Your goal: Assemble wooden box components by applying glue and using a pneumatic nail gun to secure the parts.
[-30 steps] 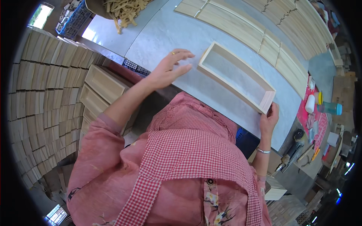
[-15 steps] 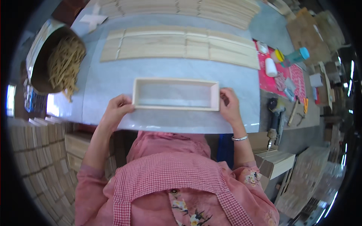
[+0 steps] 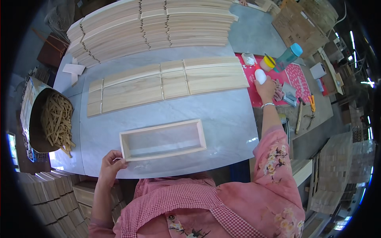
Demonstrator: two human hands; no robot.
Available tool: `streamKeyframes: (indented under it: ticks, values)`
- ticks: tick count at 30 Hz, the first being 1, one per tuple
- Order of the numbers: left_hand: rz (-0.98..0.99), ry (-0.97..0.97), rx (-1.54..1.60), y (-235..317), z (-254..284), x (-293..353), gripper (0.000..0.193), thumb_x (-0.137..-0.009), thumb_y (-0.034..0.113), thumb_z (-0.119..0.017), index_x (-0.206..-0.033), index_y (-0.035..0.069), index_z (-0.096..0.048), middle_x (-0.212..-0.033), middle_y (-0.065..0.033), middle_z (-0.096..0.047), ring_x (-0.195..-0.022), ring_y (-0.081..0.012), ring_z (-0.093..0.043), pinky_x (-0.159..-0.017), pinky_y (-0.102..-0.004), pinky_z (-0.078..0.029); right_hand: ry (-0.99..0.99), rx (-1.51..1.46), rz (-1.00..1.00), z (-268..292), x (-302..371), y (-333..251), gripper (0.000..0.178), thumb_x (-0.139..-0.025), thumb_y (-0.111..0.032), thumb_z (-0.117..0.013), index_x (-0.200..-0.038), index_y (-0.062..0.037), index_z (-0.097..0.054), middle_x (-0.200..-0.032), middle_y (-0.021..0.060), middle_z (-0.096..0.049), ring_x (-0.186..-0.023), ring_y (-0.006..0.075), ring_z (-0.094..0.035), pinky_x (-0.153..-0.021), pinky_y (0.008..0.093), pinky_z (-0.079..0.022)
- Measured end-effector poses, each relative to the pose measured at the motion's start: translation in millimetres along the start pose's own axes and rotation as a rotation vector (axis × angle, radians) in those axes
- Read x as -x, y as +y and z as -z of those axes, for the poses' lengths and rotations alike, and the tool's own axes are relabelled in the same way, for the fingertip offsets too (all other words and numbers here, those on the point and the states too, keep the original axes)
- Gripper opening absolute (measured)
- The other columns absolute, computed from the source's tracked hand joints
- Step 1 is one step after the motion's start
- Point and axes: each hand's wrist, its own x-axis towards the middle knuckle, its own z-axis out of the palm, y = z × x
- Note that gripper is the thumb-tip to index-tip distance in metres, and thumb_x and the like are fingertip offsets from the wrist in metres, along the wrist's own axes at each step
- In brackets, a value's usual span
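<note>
A shallow rectangular wooden frame (image 3: 164, 154) lies slightly tilted near the table's front edge. My left hand (image 3: 111, 166) pinches its near left corner between thumb and fingers. Out to the right, my right arm is stretched over a red patterned mat (image 3: 297, 81). There my right hand (image 3: 266, 90) is closed around a small white bottle (image 3: 260, 75), its fingers partly hidden. Beside that bottle are a yellow-rimmed tub (image 3: 267, 63) and a teal-capped bottle (image 3: 287, 58). Beyond the frame lies a flat grooved wooden panel (image 3: 133, 84).
Grooved boards (image 3: 115, 29) are stacked high at the back. At left, a container (image 3: 37, 119) spills thin wooden strips (image 3: 58, 121). A hammer (image 3: 299, 116) and orange-handled pliers (image 3: 312, 104) lie at right. A cardboard box (image 3: 297, 25) stands at far right.
My right hand has let go of the frame's right end and reached far right to the white bottle. The frame's right end is now angled away from me. The view has shifted.
</note>
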Motion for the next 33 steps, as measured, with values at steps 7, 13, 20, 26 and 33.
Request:
streamKeyframes:
  ticks: [7, 13, 20, 26, 33]
  values:
    - [-0.702, 0.194, -0.758, -0.4, -31.3, 13.9, 0.037, -0.08, 0.002, -0.073, -0.116, 0.002, -0.062, -0.115, -0.0119, -0.061, -0.101, -0.026, -0.059, -0.09, -0.0359, -0.049, 0.14, -0.259, 0.021, 39.0, 18.8, 3.7, 0.06, -0.08, -0.033, -0.082, -0.125, -0.0032, -0.057, -0.11, 0.0178, -0.066, -0.1, 0.0348, -0.065, -0.092, 0.0438, -0.052]
    - [-1.079, 0.036, -1.051, -28.7, -89.6, -1.1, 0.033, -0.083, 0.005, -0.064, -0.116, 0.007, -0.067, -0.11, -0.0085, -0.064, -0.094, -0.0284, -0.059, -0.088, -0.0371, -0.047, 0.177, -1.167, -0.068, 113.5, 91.3, -27.4, 0.053, -0.09, -0.031, -0.078, -0.125, 0.0004, -0.052, -0.109, 0.0154, -0.063, -0.092, 0.0213, -0.066, -0.074, 0.0291, -0.057]
    - [-1.262, 0.246, -1.058, -44.2, -130.2, -9.8, 0.041, -0.087, 0.01, -0.061, -0.127, 0.006, -0.063, -0.13, -0.011, -0.059, -0.122, -0.0284, -0.054, -0.112, -0.0456, -0.038, -0.217, -1.337, 0.104, 148.0, 235.8, -94.7, 0.037, -0.092, -0.018, -0.069, -0.124, -0.0056, -0.055, -0.106, 0.0118, -0.061, -0.075, 0.0164, -0.056, -0.053, 0.0232, -0.048]
    - [-1.302, 0.222, -1.178, -82.7, -124.9, -6.6, 0.046, -0.092, 0.027, -0.063, -0.133, 0.007, -0.06, -0.139, -0.0132, -0.054, -0.132, -0.0308, -0.049, -0.119, -0.0519, -0.029, -0.543, -1.289, 0.31, 147.3, 326.2, -146.9, 0.045, -0.086, -0.015, -0.072, -0.126, -0.0054, -0.054, -0.117, 0.0116, -0.058, -0.083, 0.0185, -0.058, -0.061, 0.0259, -0.051]
    - [-1.305, 0.168, -1.136, -86.8, -121.5, -6.3, 0.052, -0.092, 0.04, -0.062, -0.129, 0.005, -0.062, -0.134, -0.0152, -0.056, -0.13, -0.0338, -0.049, -0.121, -0.0544, -0.027, -0.631, -1.307, 0.562, 138.0, 352.8, -174.5, 0.05, -0.083, -0.011, -0.074, -0.128, -0.0051, -0.052, -0.116, 0.0122, -0.059, -0.095, 0.023, -0.061, -0.083, 0.0329, -0.053]
